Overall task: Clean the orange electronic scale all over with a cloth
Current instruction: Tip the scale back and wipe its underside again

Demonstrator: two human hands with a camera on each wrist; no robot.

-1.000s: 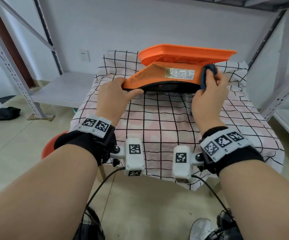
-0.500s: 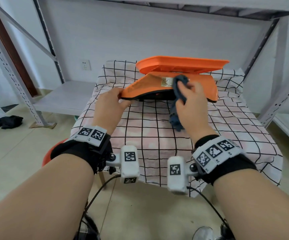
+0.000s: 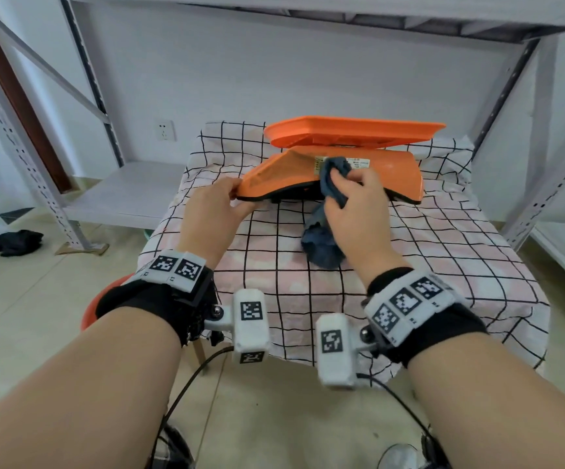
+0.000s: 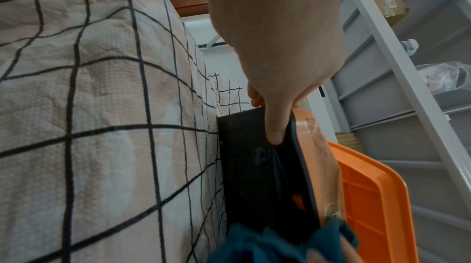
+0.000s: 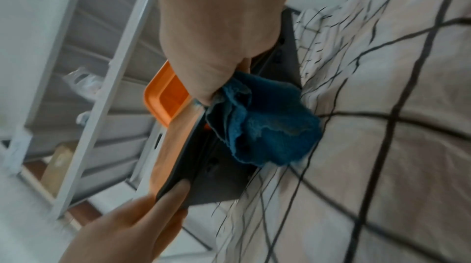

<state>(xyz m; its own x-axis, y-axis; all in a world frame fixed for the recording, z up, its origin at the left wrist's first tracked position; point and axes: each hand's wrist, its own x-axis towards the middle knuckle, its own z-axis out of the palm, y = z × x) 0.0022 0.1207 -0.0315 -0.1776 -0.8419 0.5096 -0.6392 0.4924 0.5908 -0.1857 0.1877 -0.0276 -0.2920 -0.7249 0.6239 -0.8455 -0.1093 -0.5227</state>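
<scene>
The orange electronic scale (image 3: 389, 170) stands tipped on its far edge on the checked tablecloth (image 3: 274, 265), its black underside (image 4: 254, 166) lifted off the cloth toward me. My left hand (image 3: 213, 204) grips its near left corner, thumb under the black base (image 5: 216, 186). My right hand (image 3: 352, 198) holds a bunched dark blue cloth (image 3: 333, 170) against the orange side near the label. The cloth's loose end (image 5: 267, 132) hangs down onto the tablecloth. The orange pan (image 3: 352, 132) juts out above.
Grey metal shelving (image 3: 545, 130) frames the table on both sides, with a low shelf board (image 3: 122, 191) to the left. A dark garment (image 3: 13, 245) lies on the floor at far left. A red stool edge (image 3: 95, 306) shows under my left wrist.
My right hand has slid the cloth from the scale's right end leftward to the label area at its middle. The left hand keeps its grip on the left corner.
</scene>
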